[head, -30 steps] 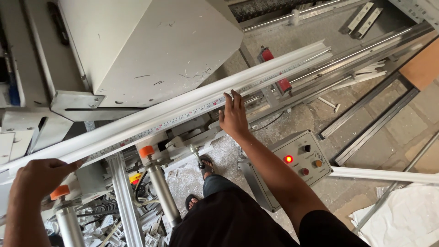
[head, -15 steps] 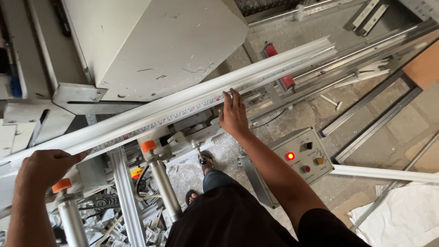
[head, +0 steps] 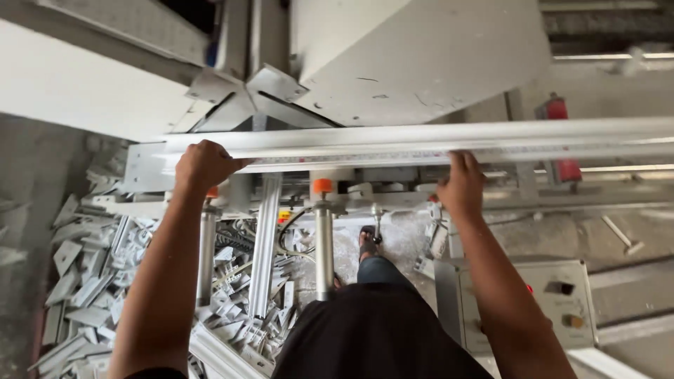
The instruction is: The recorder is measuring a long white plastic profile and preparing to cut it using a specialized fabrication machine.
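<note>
Both hands, left hand (head: pixel 205 165) and right hand (head: pixel 460 188), were clamped on the long white plastic profile (head: pixel 393 144) lying across the saw bench; fingers near the grey blade housing (head: pixel 414 56) looked risky if it slipped.

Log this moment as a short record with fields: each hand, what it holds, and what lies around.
left hand: left hand closed over the near edge of the long white profile, close to its left end
right hand: right hand gripping the same profile further right, fingers over its edge
profile: lies level across the machine bed, under the grey saw housing
below: two clamp cylinders with orange caps
floor, left: pile of white offcuts
floor, right: control box with buttons
</note>
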